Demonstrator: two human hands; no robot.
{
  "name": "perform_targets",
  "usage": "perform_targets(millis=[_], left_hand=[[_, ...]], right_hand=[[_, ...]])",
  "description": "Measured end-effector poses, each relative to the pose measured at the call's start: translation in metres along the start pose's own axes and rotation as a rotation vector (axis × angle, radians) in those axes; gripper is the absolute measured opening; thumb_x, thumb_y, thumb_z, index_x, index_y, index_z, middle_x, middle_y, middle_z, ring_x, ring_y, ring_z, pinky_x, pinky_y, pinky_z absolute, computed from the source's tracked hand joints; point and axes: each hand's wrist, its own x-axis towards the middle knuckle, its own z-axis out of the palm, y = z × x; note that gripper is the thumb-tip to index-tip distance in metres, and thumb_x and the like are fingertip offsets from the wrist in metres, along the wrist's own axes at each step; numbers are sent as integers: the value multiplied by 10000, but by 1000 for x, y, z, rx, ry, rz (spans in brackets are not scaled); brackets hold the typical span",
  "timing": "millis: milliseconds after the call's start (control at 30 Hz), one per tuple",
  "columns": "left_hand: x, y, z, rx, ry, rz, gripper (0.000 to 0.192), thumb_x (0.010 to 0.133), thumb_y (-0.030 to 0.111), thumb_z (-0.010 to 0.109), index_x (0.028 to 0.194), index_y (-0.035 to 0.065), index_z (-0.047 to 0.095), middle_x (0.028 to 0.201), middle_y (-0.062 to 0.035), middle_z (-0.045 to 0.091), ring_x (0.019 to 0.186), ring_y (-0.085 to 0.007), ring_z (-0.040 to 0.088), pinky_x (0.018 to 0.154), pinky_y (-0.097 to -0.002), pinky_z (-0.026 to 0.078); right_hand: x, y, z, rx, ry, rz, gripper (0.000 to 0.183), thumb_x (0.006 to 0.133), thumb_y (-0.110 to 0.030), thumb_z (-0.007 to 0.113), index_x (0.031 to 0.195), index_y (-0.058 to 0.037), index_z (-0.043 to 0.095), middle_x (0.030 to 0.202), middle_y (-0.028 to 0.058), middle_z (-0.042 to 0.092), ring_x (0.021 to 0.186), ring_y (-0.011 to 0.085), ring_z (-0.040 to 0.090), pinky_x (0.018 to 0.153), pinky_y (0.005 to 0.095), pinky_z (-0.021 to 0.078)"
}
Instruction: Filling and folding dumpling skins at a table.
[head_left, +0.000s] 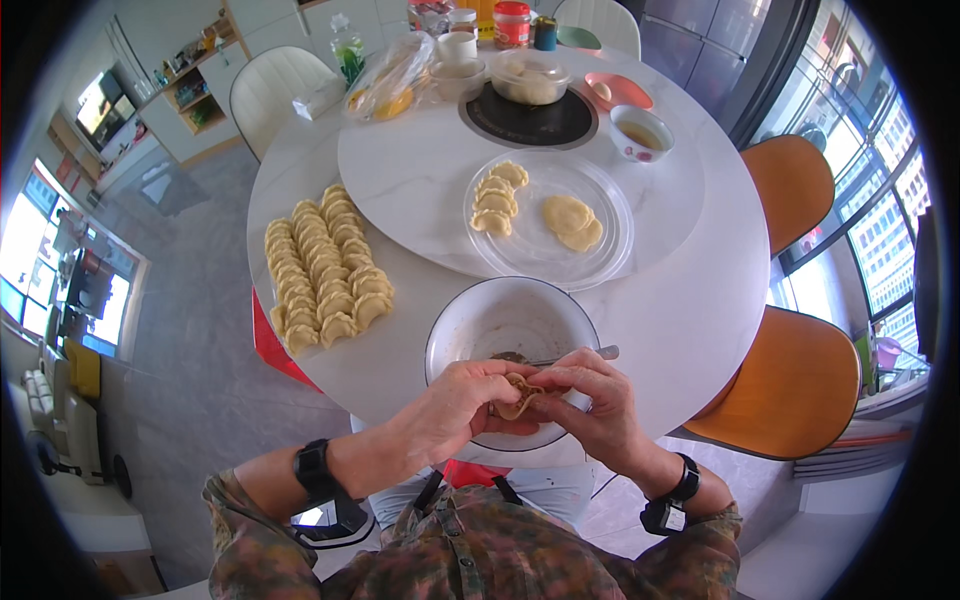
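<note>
Between my two hands is a partly folded dumpling (516, 401) with brown filling showing at its open edge. My left hand (472, 394) cradles it from the left, thumb over the filling. The fingers of my right hand (592, 397) pinch the wrapper's right edge. Both hands are above a white enamel bowl (480, 319) with a dark rim and smears of filling. A metal spoon (609, 352) leans in it, its handle over the right rim. Beyond the bowl, a clear plastic lid (551, 255) carries several pleated dumplings (495, 201) and a few flat wrappers (568, 216).
Rows of pleated dumplings (319, 270) lie on the table's left side. On the turntable (405, 180) are a patterned bowl of liquid (641, 133), a pink dish (626, 91) with an egg-like item, a lidded clear container (529, 79) and a plastic bag (394, 71). Orange chairs (780, 382) flank the right.
</note>
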Motion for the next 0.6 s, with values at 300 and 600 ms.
perform_targets(millis=[300,600], left_hand=[[-4,-1,2,-11,3,85,339,953,50,486,1270,-62,517,1168,-139,607,1048,-216,630,963,-348,516],[-7,3,6,80,33,83,333,953,38,490,1269,-61,525,1094,-121,633,981,-207,651,940,-319,527]], right_hand=[[0,4,5,106,98,36,201,787,-7,729,981,-54,715,895,55,629,831,160,610,717,281,500],[6,4,5,-193,145,-172,203,752,-25,742,943,-82,700,870,34,630,780,209,562,699,306,452]])
